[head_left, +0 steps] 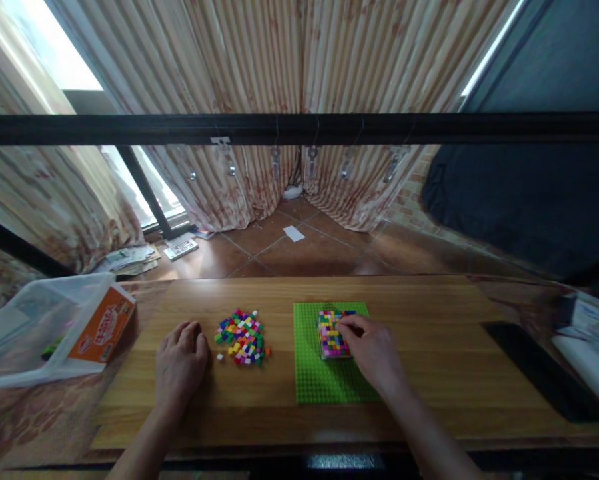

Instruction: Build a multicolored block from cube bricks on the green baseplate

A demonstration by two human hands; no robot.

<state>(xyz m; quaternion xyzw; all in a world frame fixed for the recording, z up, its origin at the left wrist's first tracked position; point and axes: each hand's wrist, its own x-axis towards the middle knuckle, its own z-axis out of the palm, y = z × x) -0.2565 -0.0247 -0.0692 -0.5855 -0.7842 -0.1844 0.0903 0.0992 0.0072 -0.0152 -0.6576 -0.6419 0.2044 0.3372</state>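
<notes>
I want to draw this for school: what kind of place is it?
Probably a room in a home: there are patterned curtains, a tiled floor and a wooden table with colorful toy bricks.

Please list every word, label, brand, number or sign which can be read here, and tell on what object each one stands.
No text can be quoted with certainty.
Orange panel at left: large white lettering, too blurred to read.
White printed item on the floor: dark print, too small to read.
Printed sheet at far right: blurred, unreadable.
Loose coloured bricks and green baseplate: no lettering visible.
</notes>
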